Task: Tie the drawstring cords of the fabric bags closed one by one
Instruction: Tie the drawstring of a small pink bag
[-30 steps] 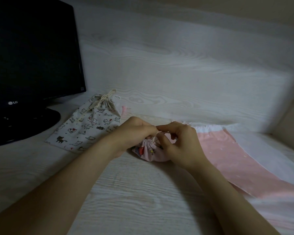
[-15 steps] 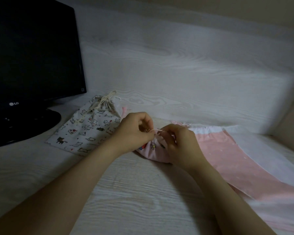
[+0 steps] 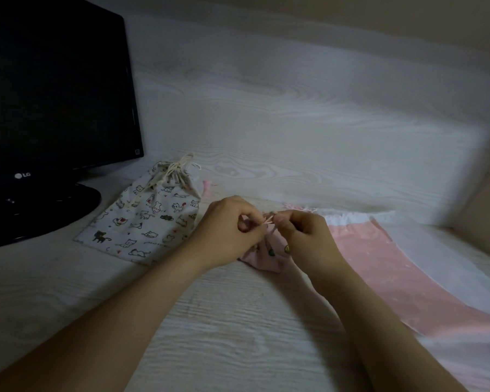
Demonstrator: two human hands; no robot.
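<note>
Two hands on one small pink bag [image 3: 263, 258], mid-table [image 3: 238, 335]: left hand [image 3: 229, 230] and right hand [image 3: 306, 239] each pinch its cord [image 3: 268, 220] at the gathered top. One tied cat-print bag [image 3: 150, 219] lies left, one flat pink cloth [image 3: 379, 250] right, one monitor [image 3: 54, 94] far left.

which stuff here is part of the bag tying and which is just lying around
Job: small pink bag; its cord, pinched by left hand and right hand; cat-print bag, cord already tied; pink and white cloth, maybe another bag.
Lying about: monitor.
</note>
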